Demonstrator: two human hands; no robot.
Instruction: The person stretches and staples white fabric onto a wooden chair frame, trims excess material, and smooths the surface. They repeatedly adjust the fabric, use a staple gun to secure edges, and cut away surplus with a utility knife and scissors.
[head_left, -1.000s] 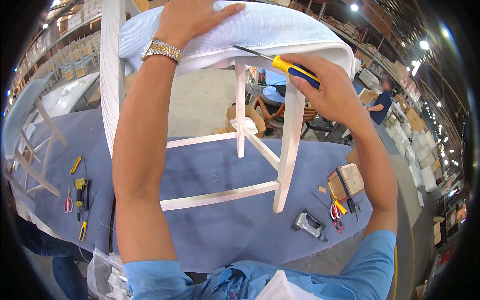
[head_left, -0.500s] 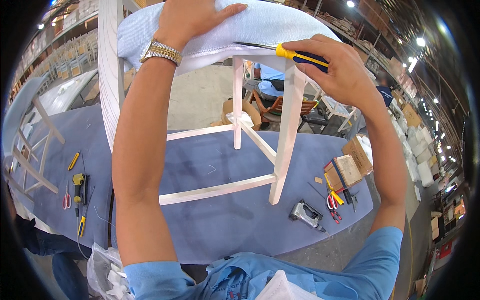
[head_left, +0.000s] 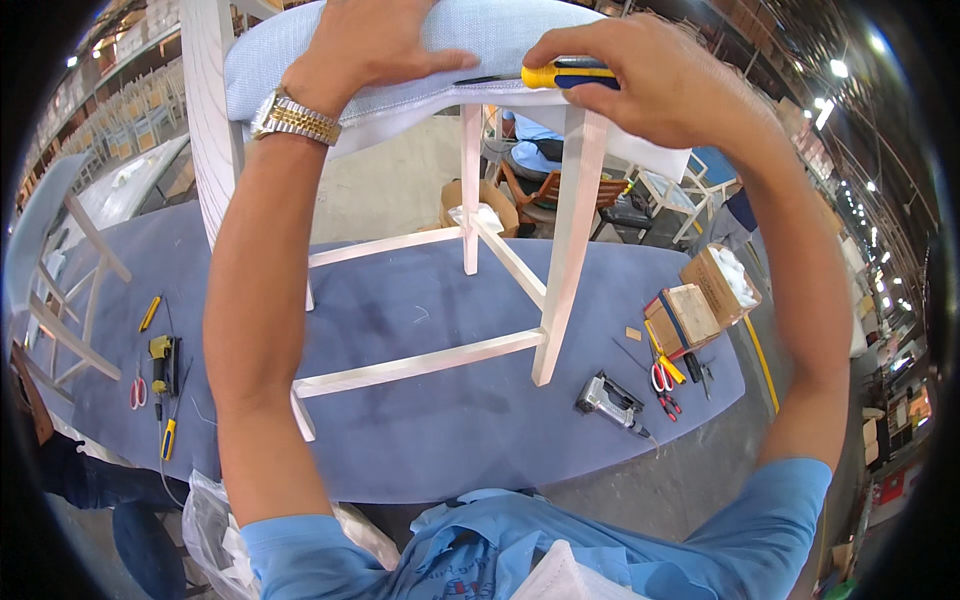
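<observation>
A pale wooden chair (head_left: 565, 260) with a light blue padded seat (head_left: 500, 30) stands on a blue-covered table (head_left: 430, 450). My left hand (head_left: 375, 45), with a gold watch on its wrist, presses flat on the seat fabric at its front edge. My right hand (head_left: 650, 80) grips a screwdriver with a yellow and blue handle (head_left: 565, 74). The dark shaft points left, its tip at the seat's lower edge, just above the chair's front leg.
A staple gun (head_left: 610, 402), red-handled scissors (head_left: 662, 385) and small cardboard boxes (head_left: 700, 300) lie on the table at right. Yellow hand tools (head_left: 160, 365) lie at left, beside another pale chair frame (head_left: 70, 290). A person in blue sits beyond the table (head_left: 530, 150).
My right hand has swung the screwdriver from a slanted hold to level and moved it left, in against the seat's underside edge. The left hand has stayed on the seat.
</observation>
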